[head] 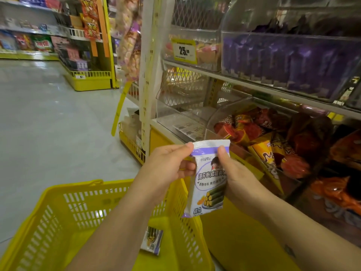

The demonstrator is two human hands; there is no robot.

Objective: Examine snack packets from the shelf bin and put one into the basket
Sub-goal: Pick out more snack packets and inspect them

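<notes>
I hold a white and purple snack packet (pixel 208 184) upright in front of me, its printed face towards the camera. My left hand (pixel 168 165) pinches its upper left corner. My right hand (pixel 232 173) pinches its upper right edge and runs down its right side. Below it stands a yellow plastic basket (pixel 64 218), hanging at my left forearm. A second packet of the same kind (pixel 153 241) lies on the basket's floor. A clear shelf bin (pixel 183 116) with a few flat white packets sits just beyond my hands.
Another clear bin (pixel 273 137) to the right holds red and orange snack packs. Purple packets (pixel 293 59) fill the shelf above, beside a yellow price tag (pixel 183 51). The yellow shelf base (pixel 244 231) runs under my right arm. An aisle floor (pixel 48 124) stretches left towards further shelves.
</notes>
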